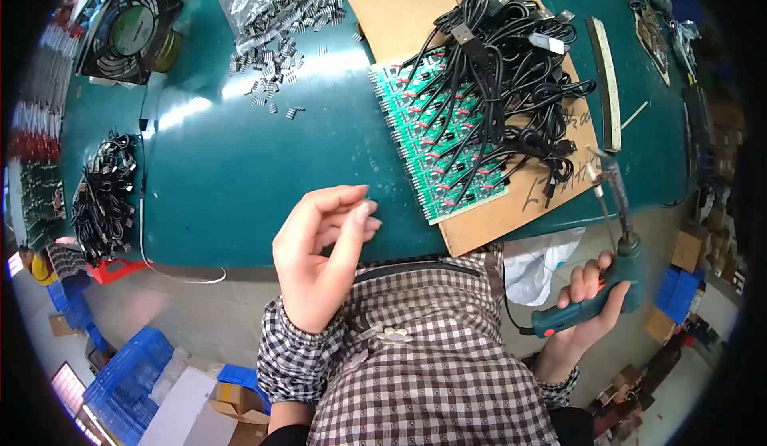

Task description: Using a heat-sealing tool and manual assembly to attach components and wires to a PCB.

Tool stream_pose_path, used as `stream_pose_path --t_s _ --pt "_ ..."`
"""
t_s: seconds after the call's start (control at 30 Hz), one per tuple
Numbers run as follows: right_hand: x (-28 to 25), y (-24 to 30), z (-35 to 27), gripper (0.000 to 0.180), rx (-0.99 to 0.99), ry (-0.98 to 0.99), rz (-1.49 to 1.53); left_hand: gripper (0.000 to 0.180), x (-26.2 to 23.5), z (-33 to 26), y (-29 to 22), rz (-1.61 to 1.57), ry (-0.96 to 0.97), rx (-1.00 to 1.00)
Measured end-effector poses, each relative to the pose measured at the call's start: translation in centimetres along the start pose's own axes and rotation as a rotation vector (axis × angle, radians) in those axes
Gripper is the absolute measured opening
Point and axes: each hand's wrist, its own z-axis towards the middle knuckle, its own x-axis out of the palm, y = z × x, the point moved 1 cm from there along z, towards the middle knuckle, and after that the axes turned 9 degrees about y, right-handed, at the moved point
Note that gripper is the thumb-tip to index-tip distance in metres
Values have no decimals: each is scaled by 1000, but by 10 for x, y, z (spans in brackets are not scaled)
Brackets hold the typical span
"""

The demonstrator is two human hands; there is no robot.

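The person wears a shirt (431, 366) with a small check pattern in dark brown and white. Both long sleeves end in buttoned cuffs at the wrists. On the chest there are some pale, oval decorations (391, 336). Both hands are bare, without gloves.

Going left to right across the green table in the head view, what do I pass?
Black square fan → heap of small black cable parts → clear bag of small grey connectors → raised left hand → green circuit boards → right hand gripping green soldering gun.
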Motion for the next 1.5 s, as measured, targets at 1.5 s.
stream_pose_path --t_s 1.5 --pt "-12 98 144 20 38 67 -1255 52 -10 71 -62 1055 542 713"
